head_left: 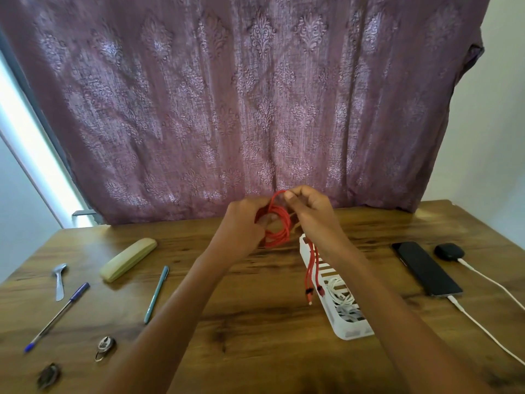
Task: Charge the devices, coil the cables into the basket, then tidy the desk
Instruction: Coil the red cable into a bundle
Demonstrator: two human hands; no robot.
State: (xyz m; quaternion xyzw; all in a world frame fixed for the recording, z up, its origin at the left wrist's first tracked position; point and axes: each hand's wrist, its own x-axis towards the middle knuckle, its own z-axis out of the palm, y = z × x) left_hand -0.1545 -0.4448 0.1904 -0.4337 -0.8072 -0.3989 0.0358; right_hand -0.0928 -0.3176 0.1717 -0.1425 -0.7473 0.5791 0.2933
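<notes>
A red cable [279,223] is wound into loops held up above the wooden desk [255,294]. My left hand [244,220] grips the loops from the left, and my right hand [309,209] pinches the top of the coil. Its plug ends [311,291] dangle over a white slotted basket [312,260], which holds a coiled white cable [342,294]. To the right lie a black phone [426,268] and a black earbud case [449,251], each with a white charging cable [488,334] plugged in.
On the left of the desk lie a yellow-green glasses case [127,258], a teal pen [156,294], a blue pen [56,317], a spoon [59,281], a small padlock [105,346] and a dark small object [49,375]. A purple curtain [255,103] hangs behind.
</notes>
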